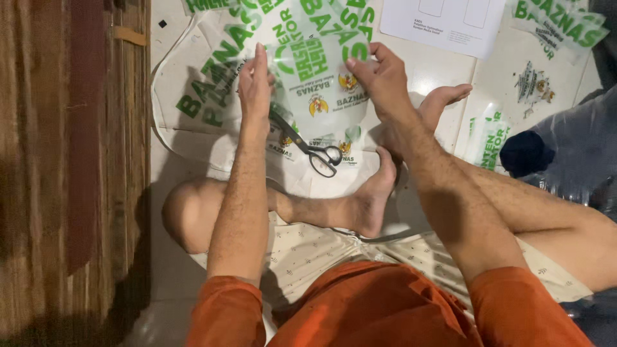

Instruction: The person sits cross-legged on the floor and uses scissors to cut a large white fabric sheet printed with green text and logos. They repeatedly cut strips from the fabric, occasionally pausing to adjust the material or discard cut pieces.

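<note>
My left hand (255,87) pinches the left edge of a clear plastic bag (318,71) with green printing on it. My right hand (380,77) pinches the right edge, thumb in front. Both hands are closed on the bag, and together they hold it up flat like a little window, just above the floor in front of my crossed legs.

The bag's long side runs away from me, toward the top of the view. One short end is near my feet and the other end points away. I cannot tell which end is the open mouth.

I think I am only at the start with this one. It looks flat and empty, with nothing inside it that I can see. I also see no cut in it.

The black-handled scissors (315,153) lie on the floor just under the bag, near my left foot (369,199). Their blades point up and to the left, and nobody is holding them.

Under all this lies a white cloth bag (193,96) with green letters. More clear printed bags (553,26) lie off to the right, so many look left to do. A white sheet of paper (443,22) lies at the top.
</note>
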